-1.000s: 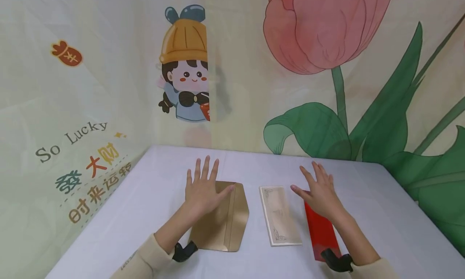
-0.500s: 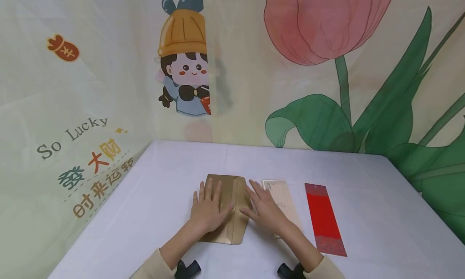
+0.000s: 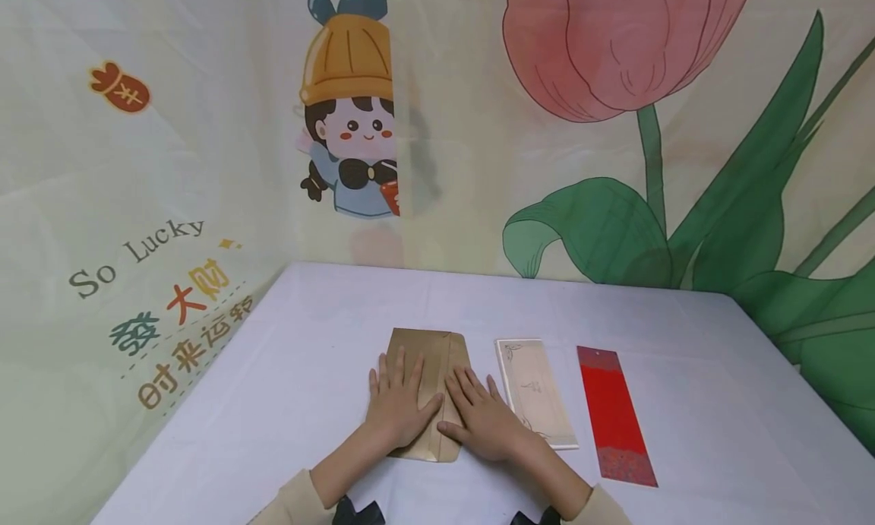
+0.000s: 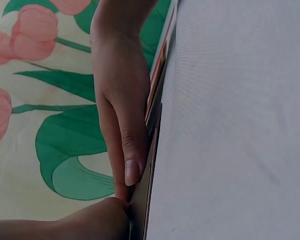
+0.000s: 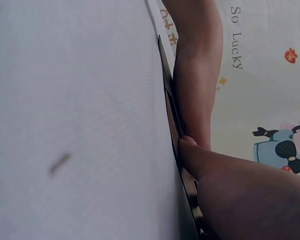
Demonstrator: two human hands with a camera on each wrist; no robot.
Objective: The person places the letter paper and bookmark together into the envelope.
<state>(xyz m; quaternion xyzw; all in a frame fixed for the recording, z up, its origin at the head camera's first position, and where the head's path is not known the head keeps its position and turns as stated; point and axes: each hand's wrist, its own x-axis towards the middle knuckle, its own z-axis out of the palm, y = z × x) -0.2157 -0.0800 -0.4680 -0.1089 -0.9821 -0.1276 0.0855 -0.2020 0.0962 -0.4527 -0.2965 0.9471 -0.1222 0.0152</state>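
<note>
A gold-brown envelope (image 3: 422, 344) lies flat on the white table in the head view, its flap along the right side. On its left half rests my left hand (image 3: 398, 411), fingers spread and straight. My right hand (image 3: 487, 422) lies over the flap edge, its fingers straight and touching the envelope near the fold. Both thumbs point toward each other across the fold line. In the left wrist view the right hand (image 4: 122, 95) stretches over the thin envelope edge. The right wrist view has the left hand (image 5: 195, 90) beyond the right thumb.
A cream card-like piece (image 3: 533, 388) with dark corner ornaments lies right of the envelope, partly behind the right hand. Farther right is a red strip (image 3: 615, 415) with speckled ends and a small hole. A printed cloth (image 3: 451, 130) hangs behind the white table (image 3: 273, 373).
My right hand has moved left from above the red strip, past the cream piece, and down onto the envelope's flap. My left hand has come down onto the envelope.
</note>
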